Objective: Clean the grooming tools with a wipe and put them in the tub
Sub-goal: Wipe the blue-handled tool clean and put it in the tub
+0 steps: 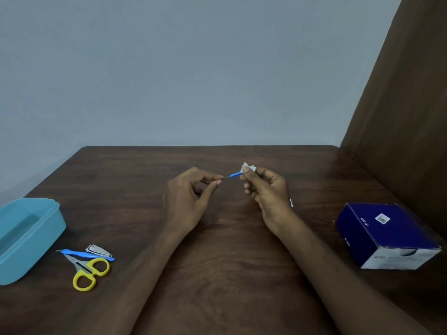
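Mid-wipe on one tool. Left hand (191,197) is pinching the thin metal end of a small blue-handled tool (235,175) between thumb and forefinger, holding it steady above the worktop (217,250). Right hand (263,187) is gripping a folded white wipe (246,166) wrapped round the tool's far end, fingertips pressing the wipe onto the blue part. My read: holding by the tip is leaving the handle free for wiping, and working in the air is keeping the cleaned surface off the wood.

Tool is between the two hands, near centre, well apart from the tub (26,235). Tub is sitting open at the left edge; can't see anything inside it from here.

Just beside the tub, a cluster probably waiting its turn: yellow-handled scissors (88,272), a blue tool (87,254) lying across the scissor blades, and nail clippers (98,250) touching it. Close to the tub, so each drop-in is a short reach.

Dark blue box (387,235) on the right, likely the wipe supply, on the wiping hand's side.

Task looks early: three tools left untouched.
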Demonstrator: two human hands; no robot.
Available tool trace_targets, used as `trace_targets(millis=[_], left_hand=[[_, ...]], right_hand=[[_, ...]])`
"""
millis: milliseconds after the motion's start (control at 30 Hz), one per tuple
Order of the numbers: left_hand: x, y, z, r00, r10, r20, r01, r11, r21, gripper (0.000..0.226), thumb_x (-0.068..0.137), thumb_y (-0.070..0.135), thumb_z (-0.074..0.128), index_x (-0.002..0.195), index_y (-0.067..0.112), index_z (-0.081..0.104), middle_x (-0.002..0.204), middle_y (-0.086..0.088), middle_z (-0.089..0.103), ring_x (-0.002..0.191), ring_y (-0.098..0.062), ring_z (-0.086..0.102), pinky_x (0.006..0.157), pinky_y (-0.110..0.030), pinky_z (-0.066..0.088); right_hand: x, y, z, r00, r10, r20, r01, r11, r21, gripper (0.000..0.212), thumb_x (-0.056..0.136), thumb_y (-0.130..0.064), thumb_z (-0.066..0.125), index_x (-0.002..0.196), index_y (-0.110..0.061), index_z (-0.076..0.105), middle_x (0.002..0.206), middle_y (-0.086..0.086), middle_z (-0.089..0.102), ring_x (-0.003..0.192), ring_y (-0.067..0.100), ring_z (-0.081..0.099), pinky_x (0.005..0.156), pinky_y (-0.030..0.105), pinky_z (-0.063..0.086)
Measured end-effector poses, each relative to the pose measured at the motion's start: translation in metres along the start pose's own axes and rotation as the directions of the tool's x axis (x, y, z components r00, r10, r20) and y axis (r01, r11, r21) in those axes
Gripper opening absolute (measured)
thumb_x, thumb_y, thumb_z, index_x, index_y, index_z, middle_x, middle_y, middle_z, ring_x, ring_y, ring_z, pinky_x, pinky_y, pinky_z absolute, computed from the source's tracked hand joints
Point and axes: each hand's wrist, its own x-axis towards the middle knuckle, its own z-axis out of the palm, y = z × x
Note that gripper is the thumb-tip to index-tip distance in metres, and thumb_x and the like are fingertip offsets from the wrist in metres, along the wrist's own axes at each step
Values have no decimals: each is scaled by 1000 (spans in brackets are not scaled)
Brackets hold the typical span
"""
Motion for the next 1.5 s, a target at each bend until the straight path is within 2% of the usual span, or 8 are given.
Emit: trace_targets(millis=[133, 400, 900, 1067, 1200, 1300, 1367, 1500], left_hand=[[2, 0, 0, 998, -54, -38, 53, 998, -38, 9, 93, 27, 85, 98, 34, 84, 80, 20, 74, 64, 0, 63, 60, -20, 46], [3, -3, 3, 999, -42, 20, 44, 996, -78, 8, 94, 23, 84, 99, 29, 84, 87, 18, 76, 61, -5, 66, 58, -18, 45], [3, -4, 3, 996, -78, 41, 80, 995, -52, 8, 94, 27, 84, 100, 32, 84, 86, 16, 75, 56, -8, 63, 54, -11, 41], [4, -3, 4, 994, -92, 63, 99, 989, -109, 9, 93, 22, 85, 98, 29, 85, 85, 14, 76, 53, -5, 58, 54, -12, 40], [4, -4, 4, 991, -116, 71, 122, 988, -92, 9, 94, 26, 84, 98, 34, 84, 82, 12, 76, 52, -12, 61, 53, -13, 42], [4, -5, 5, 982, -169, 85, 179, 977, -120, 8, 95, 29, 83, 96, 37, 84, 71, 3, 73, 48, -15, 58, 52, -16, 42], [5, -6, 5, 974, -211, 81, 221, 963, -156, 8, 95, 29, 82, 94, 37, 84, 68, -2, 71, 47, -15, 56, 51, -22, 44], [6, -5, 6, 965, -240, 108, 258, 947, -191, 10, 95, 27, 82, 90, 36, 84, 68, -3, 70, 49, -18, 58, 52, -28, 46]], right_hand=[[0, 3, -2, 996, -10, -88, 9, 1000, -8, 11, 94, -19, 82, 92, -8, 79, 78, 3, 76, 61, 7, 59, 60, 21, 53], [-18, -1, 14, 977, 43, 211, -45, 999, 3, 12, 98, -3, 72, 93, -10, 80, 90, 10, 80, 67, 10, 63, 68, 25, 57], [-13, -11, 4, 990, 82, 112, -94, 989, 113, 13, 98, -5, 71, 91, -9, 81, 90, 8, 80, 68, 8, 64, 64, 22, 56], [-20, -4, 13, 971, 109, 212, -111, 994, 0, 11, 97, -5, 73, 90, -9, 81, 91, 10, 79, 67, 10, 61, 64, 26, 54], [-15, -9, 10, 993, 71, 93, -83, 988, 132, 10, 97, -4, 72, 93, -7, 80, 87, 8, 79, 63, 8, 61, 61, 24, 54], [-8, -3, 1, 988, -144, -46, 133, 971, -197, 10, 94, -10, 77, 93, -18, 81, 84, 6, 81, 59, 11, 64, 63, 34, 58], [-5, 4, -2, 944, -319, -87, 240, 841, -485, 12, 90, -18, 83, 89, -29, 82, 76, -4, 80, 60, 11, 72, 67, 41, 64], [-2, 5, -6, 880, -441, -176, 283, 786, -550, 10, 89, -21, 83, 98, -26, 84, 75, -11, 79, 67, 5, 76, 74, 42, 66]])
